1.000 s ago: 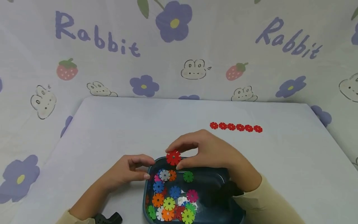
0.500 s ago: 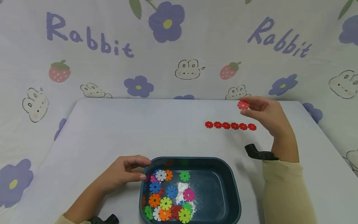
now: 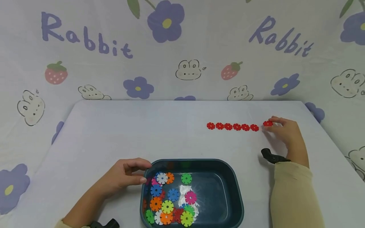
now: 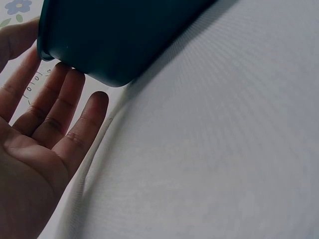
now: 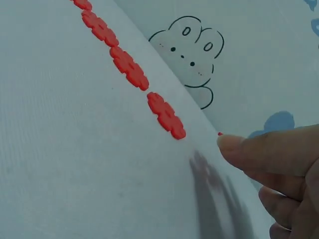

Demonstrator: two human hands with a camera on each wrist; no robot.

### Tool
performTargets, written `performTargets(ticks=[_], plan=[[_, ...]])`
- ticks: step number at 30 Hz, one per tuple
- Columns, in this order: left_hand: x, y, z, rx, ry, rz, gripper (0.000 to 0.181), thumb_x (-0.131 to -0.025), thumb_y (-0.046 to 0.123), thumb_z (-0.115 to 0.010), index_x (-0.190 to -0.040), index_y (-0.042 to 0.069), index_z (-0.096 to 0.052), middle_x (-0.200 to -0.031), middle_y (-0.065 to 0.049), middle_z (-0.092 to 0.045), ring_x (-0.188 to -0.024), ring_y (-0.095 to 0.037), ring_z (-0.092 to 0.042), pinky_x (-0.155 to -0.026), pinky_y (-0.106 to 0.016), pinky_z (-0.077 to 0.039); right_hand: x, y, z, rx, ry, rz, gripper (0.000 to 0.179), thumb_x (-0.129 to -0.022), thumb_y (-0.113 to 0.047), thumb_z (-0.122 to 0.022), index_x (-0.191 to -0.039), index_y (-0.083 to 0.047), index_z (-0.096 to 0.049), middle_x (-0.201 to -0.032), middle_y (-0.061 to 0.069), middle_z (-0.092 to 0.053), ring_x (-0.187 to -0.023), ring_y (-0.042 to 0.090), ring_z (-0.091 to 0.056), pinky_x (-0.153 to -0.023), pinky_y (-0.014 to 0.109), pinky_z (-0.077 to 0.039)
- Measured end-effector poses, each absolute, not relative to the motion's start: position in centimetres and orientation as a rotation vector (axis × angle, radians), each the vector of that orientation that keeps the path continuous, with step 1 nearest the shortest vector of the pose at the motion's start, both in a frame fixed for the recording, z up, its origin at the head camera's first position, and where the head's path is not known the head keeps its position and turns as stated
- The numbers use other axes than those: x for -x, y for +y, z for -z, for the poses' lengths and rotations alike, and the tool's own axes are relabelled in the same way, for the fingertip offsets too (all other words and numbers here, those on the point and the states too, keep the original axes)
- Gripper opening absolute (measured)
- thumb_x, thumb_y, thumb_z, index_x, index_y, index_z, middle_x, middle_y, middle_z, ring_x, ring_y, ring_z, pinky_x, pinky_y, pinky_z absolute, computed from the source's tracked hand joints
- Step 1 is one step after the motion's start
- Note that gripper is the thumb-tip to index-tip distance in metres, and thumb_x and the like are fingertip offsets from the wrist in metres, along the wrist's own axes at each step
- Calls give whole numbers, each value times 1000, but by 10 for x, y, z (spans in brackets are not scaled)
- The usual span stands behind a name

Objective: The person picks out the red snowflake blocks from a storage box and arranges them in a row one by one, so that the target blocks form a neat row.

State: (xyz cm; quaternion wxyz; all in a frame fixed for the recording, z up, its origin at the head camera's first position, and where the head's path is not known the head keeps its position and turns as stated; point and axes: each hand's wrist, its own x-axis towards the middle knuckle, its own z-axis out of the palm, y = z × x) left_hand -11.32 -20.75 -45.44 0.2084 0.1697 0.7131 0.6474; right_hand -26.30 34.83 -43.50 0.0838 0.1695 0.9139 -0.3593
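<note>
My right hand (image 3: 288, 134) pinches a red snowflake-shaped plastic disc (image 3: 267, 123) between thumb and fingers, just above the table. It hovers off the right end of a row of several red discs (image 3: 237, 127). In the right wrist view only a tiny red bit of the held disc shows past the thumb (image 5: 269, 152). My left hand (image 3: 121, 174) rests with relaxed fingers against the left corner of a dark teal tray (image 3: 228, 171); the left wrist view shows fingertips (image 4: 76, 77) touching its outer wall.
Several mixed-colour discs, such as a yellow one (image 3: 167, 206) and a pink one (image 3: 190, 197), lie mostly in the tray's left half. A white cloth covers the table (image 3: 114, 133). Behind it hangs a printed fabric (image 3: 188, 38).
My right hand has carried the red disc from above the tray, up past the row, then down to the row's right end. The left hand stays at the tray.
</note>
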Motion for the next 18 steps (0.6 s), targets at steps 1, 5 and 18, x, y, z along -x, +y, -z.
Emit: performTargets(ticks=[1, 5, 18], plan=[[113, -208, 454, -478, 1982, -1803, 35, -88, 8, -71, -122, 4, -65, -128, -13, -63, -114, -26, -64, -91, -33, -56, 263, 350, 437, -482, 2722, 1071, 76, -88, -51, -66, -150, -17, -40, -164, 12, -19, -150, 44, -4, -109, 72, -22], [113, -208, 454, -492, 1975, -1806, 35, -88, 7, -70, -122, 2, -64, -128, -15, -63, -114, -26, -64, -90, -33, -56, 265, 355, 447, -361, 2731, 1069, 73, -90, -48, -67, -148, -10, -43, -162, 11, -23, -150, 42, -8, -110, 69, -23], [114, -208, 455, -495, 1973, -1811, 35, -88, 7, -70, -122, 3, -64, -128, -15, -63, -113, -26, -64, -91, -33, -56, 268, 354, 452, -318, 2749, 1043, 68, -92, -47, -64, -142, -6, -49, -164, 12, -17, -150, 42, -6, -110, 73, -16]])
